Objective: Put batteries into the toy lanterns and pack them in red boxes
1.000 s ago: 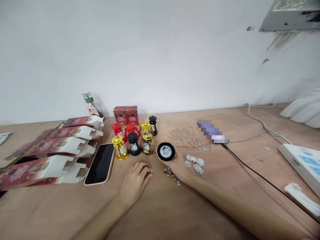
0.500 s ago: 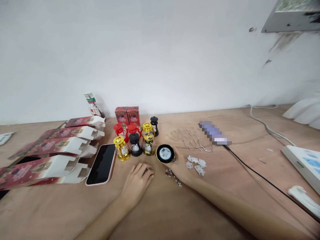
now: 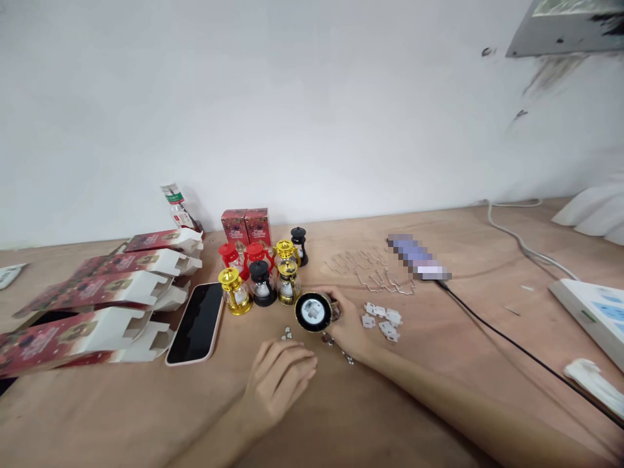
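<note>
My right hand (image 3: 347,323) is closed around a small lantern (image 3: 313,312), its round black base with a pale centre turned up to me. My left hand (image 3: 281,372) is just in front, with its fingers bent together; the thumb and fingertips are largely hidden, so anything they hold does not show. Small shiny round pieces, seemingly button cells (image 3: 286,333), lie just beyond that hand. More shiny pieces (image 3: 348,358) lie under and beside my right wrist. Several gold, black and red mini lanterns stand behind, among them a gold one (image 3: 236,291) and a black one (image 3: 262,284).
Flattened red cartons (image 3: 102,292) and a phone (image 3: 195,323) lie left. Two small red boxes (image 3: 246,227) stand near the wall. Bent wires (image 3: 385,282) and white plastic pieces (image 3: 382,318) lie right, beside a cabled device (image 3: 416,257) and a white box (image 3: 592,318).
My left hand has drawn back towards me and slightly right, exposing small shiny pieces on the table. My right hand has brought the lantern slightly left and nearer to me.
</note>
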Available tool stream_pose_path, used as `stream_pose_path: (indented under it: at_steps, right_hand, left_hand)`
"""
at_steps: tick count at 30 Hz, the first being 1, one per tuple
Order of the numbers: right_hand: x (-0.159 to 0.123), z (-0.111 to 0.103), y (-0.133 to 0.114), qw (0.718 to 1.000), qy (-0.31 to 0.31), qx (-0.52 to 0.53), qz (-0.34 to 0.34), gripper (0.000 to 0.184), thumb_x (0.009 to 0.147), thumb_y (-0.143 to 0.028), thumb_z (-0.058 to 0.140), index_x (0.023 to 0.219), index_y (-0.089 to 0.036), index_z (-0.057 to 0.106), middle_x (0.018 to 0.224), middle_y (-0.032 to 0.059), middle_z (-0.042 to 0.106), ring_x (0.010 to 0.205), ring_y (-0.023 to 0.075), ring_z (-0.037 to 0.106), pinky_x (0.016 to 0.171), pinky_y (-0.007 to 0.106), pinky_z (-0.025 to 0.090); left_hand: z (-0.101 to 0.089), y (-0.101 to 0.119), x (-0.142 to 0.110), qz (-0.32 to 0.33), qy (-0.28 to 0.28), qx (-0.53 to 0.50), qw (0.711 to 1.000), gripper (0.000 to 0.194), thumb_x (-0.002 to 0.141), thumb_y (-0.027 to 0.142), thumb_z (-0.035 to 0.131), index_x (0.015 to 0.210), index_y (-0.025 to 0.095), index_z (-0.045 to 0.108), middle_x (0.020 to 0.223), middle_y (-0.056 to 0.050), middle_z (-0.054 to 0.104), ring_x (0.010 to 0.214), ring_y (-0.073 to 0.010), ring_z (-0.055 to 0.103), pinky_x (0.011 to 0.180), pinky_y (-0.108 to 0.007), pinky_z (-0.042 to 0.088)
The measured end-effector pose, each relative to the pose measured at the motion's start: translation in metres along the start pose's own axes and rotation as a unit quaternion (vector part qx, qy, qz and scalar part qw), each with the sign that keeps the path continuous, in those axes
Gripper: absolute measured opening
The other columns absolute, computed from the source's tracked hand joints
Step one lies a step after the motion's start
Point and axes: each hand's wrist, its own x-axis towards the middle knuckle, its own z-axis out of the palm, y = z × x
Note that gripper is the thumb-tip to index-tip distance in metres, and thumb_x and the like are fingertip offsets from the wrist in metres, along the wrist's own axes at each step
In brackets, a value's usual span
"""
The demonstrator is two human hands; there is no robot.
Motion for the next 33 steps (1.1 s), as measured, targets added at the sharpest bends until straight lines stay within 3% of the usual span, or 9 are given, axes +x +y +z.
stream_pose_path:
  at_steps: [7, 12, 17, 22, 27, 33]
  right_hand:
    - [-0.002, 0.0, 0.0, 0.997, -0.053, -0.039, -0.046, 0.042, 0.061, -0.006, 0.052, 0.098, -0.022, 0.06, 0.096, 0.003, 0.065, 0.091, 0.0194, 0.058, 0.081, 0.033, 0.046]
    - [-0.003, -0.001, 0.0, 0.99, -0.093, -0.065, -0.083, 0.045, 0.061, -0.001, 0.051, 0.099, -0.023, 0.059, 0.096, 0.0033, 0.064, 0.092, 0.0196, 0.057, 0.08, 0.033, 0.046]
    - [-0.003, -0.001, 0.003, 0.984, -0.125, -0.078, -0.102, 0.048, 0.06, 0.003, 0.049, 0.1, -0.023, 0.057, 0.096, 0.0037, 0.063, 0.092, 0.02, 0.056, 0.078, 0.032, 0.046]
    - [-0.004, -0.001, 0.003, 0.979, -0.141, -0.077, -0.121, 0.053, 0.058, 0.006, 0.047, 0.1, -0.024, 0.056, 0.096, 0.0032, 0.062, 0.094, 0.0202, 0.054, 0.079, 0.033, 0.045]
    - [-0.003, -0.001, 0.001, 0.978, -0.151, -0.083, -0.119, 0.052, 0.059, 0.006, 0.047, 0.1, -0.025, 0.056, 0.095, 0.0026, 0.063, 0.094, 0.0203, 0.054, 0.08, 0.033, 0.045]
    - [-0.003, -0.001, -0.001, 0.977, -0.159, -0.09, -0.112, 0.053, 0.057, 0.006, 0.047, 0.099, -0.024, 0.057, 0.094, 0.003, 0.062, 0.093, 0.0205, 0.054, 0.079, 0.033, 0.045]
  left_hand:
    - [-0.015, 0.007, 0.006, -0.004, 0.079, 0.094, 0.992, 0.012, 0.092, 0.017, 0.056, 0.091, 0.021, 0.067, 0.074, 0.0, 0.065, 0.079, -0.0146, 0.054, 0.075, -0.027, 0.04]
    - [-0.022, -0.003, 0.012, -0.033, 0.061, 0.148, 0.986, 0.011, 0.092, 0.018, 0.057, 0.09, 0.021, 0.067, 0.079, -0.002, 0.061, 0.079, -0.0156, 0.053, 0.072, -0.028, 0.04]
    - [-0.014, -0.001, 0.006, -0.051, 0.077, 0.123, 0.988, 0.012, 0.092, 0.016, 0.057, 0.089, 0.022, 0.067, 0.081, -0.002, 0.062, 0.081, -0.0163, 0.052, 0.073, -0.029, 0.04]
    - [-0.009, 0.001, 0.004, -0.07, 0.054, 0.129, 0.988, 0.013, 0.092, 0.016, 0.056, 0.089, 0.021, 0.067, 0.084, -0.003, 0.063, 0.081, -0.0165, 0.053, 0.072, -0.029, 0.04]
    - [-0.003, -0.001, 0.002, -0.088, 0.083, 0.125, 0.985, 0.019, 0.094, 0.019, 0.052, 0.085, 0.021, 0.067, 0.08, -0.003, 0.064, 0.08, -0.0167, 0.054, 0.072, -0.03, 0.036]
    - [-0.008, -0.001, 0.005, -0.083, 0.048, 0.12, 0.988, 0.013, 0.093, 0.018, 0.055, 0.087, 0.021, 0.067, 0.081, -0.002, 0.064, 0.078, -0.0156, 0.054, 0.07, -0.029, 0.036]
